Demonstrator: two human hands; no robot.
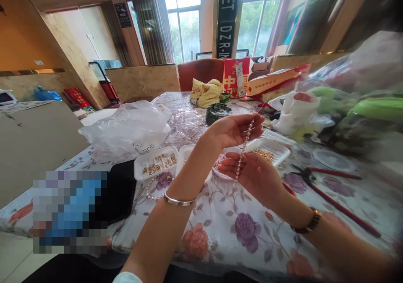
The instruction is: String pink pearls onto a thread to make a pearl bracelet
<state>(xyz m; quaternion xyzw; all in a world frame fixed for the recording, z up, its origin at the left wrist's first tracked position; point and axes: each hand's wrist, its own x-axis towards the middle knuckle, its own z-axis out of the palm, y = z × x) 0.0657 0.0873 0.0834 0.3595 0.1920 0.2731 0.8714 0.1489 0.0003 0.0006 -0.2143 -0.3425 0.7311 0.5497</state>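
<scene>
A strand of pinkish pearl beads (239,162) slants down between my hands, its lower end loose. My left hand (236,128), a silver bangle on its wrist, holds the upper end near the fingertips; a thin thread shows above them. My right hand (262,178), palm toward me, has the strand's lower part lying across its fingers. Whether those fingers pinch it is hard to see. Behind the hands stand a container of pink beads (219,161) and a white tray of gold beads (263,155). A second bead strand (154,197) lies left of my left forearm.
Red-handled pliers (315,182) lie at right near a clear round lid (333,160). A divided tray of gold pieces (157,165), a black flat object (118,190) and plastic bags (126,127) are at left. Behind sits a dark green coil (218,113); bulky bags (362,106) crowd the right.
</scene>
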